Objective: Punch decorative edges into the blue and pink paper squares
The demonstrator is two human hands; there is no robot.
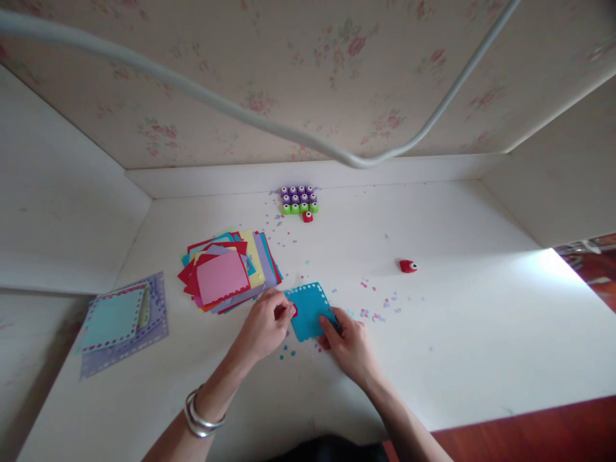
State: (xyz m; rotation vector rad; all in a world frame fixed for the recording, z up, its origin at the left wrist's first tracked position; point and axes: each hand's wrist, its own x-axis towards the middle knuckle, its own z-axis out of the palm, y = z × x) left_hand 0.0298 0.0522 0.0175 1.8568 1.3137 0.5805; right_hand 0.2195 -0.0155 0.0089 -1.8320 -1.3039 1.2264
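A blue square of paper (308, 316) is held in front of me, with small shapes punched along its top and right edges. My right hand (353, 343) grips it at the right side, thumb on top and fingers beneath. At the paper's left edge, my left hand (267, 324) is closed on a small red craft punch (294, 311), mostly hidden by the fingers. Blue and pink paper cut-outs (287, 352) lie scattered on the table just below the paper.
Left of the hands is a messy stack of coloured paper (224, 276); farther left lie punched sheets (115, 317). Purple and green punches (298, 200) stand in rows at the back, beside a red one (308, 217). Another red punch (408, 265) lies rightward. A white cable (289, 131) hangs across.
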